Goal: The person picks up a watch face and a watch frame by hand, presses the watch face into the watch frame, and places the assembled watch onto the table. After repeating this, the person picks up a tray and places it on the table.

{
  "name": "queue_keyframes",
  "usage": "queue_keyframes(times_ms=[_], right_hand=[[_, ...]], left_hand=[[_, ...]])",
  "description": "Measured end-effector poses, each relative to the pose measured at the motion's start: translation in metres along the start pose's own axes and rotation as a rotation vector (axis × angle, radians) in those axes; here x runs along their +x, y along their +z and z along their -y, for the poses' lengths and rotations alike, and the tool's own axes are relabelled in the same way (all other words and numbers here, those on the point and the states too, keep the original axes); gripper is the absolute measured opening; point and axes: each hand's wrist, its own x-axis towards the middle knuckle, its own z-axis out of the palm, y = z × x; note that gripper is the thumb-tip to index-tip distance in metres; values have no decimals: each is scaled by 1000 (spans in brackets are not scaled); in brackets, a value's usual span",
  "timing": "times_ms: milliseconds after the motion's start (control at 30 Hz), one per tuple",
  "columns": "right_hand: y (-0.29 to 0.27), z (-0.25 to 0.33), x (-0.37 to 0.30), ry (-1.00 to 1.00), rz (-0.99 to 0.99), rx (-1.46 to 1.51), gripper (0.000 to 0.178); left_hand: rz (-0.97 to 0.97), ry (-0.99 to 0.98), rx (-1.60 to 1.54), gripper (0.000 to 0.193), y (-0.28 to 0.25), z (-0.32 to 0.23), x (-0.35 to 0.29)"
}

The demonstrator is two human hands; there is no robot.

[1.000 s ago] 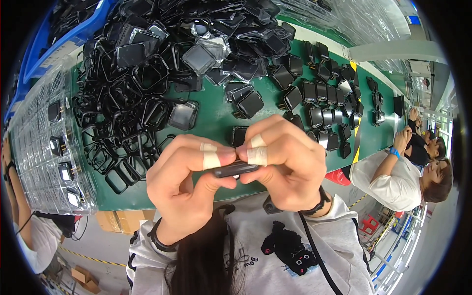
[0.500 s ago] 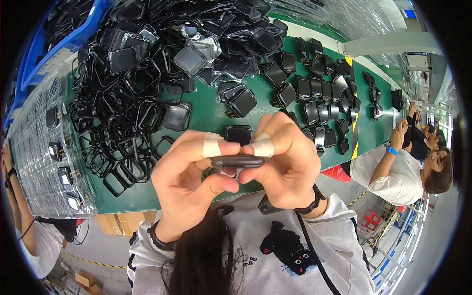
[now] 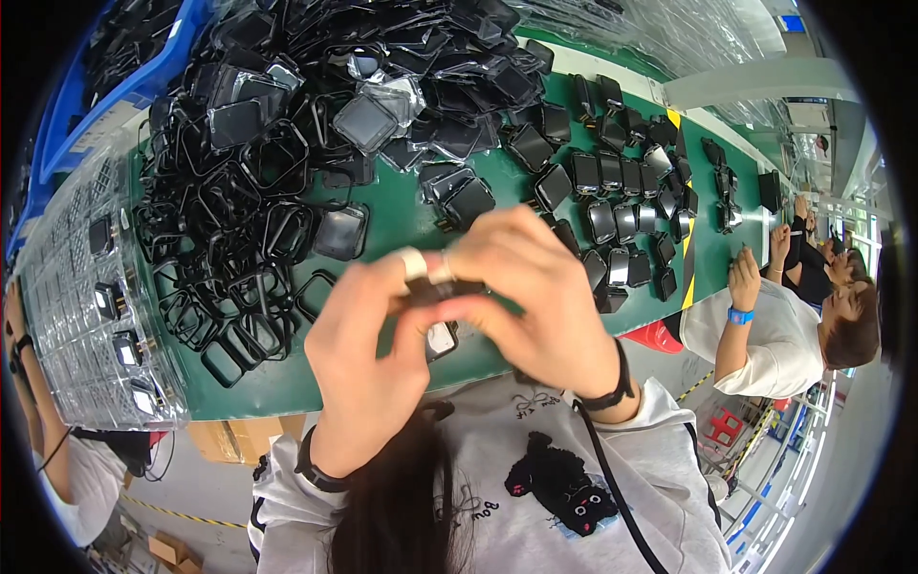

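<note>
Two bare hands meet over a green bench [image 3: 397, 215]. The L hand [image 3: 368, 344], index taped, grips one end of a small dark part [image 3: 469, 287] btwn thumb & forefinger; the R hand [image 3: 535, 297], fingers curled, pinches the other. Motion blur hides exact contact; can't tell how firm the hold is. The part is held up near the bench's front edge, w/ a pale-faced unit [image 3: 441, 340] showing just below; can't tell if they're joined. Step in hand, judging by pose: two-handed work on the part's edges. Next move prob. calls for even pressure from both sides.

Surface, L to R: clear plastic trays [image 3: 76, 354] w/ a few small screens; blue bin [image 3: 124, 115] toward the back; tangle of black frames [image 3: 229, 239]; heap of film-wrapped panels [image 3: 459, 57] behind; loose rows of dark screen units [image 3: 612, 172]; then yellow-black tape [image 3: 690, 258] across the bench.

Rm., L to R: co-worker's forearm [image 3: 26, 364] w/ dark wristband; cardboard box [image 3: 239, 435] below bench level; red stool [image 3: 722, 428] on the floor; another co-worker's hand [image 3: 744, 282], blue wristband below it, raised at the bench side, w/ more people beyond.
</note>
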Motion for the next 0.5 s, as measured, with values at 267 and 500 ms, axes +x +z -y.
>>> queue_keyframes(times_ms=[267, 500], right_hand=[[-13, -33, 17, -27, 80, -449, 46], [-6, -5, 21, 408, -114, 465, 48]], left_hand=[[-34, -60, 454, 36, 1, 13, 26], [41, 69, -107, 43, -7, 7, 22]])
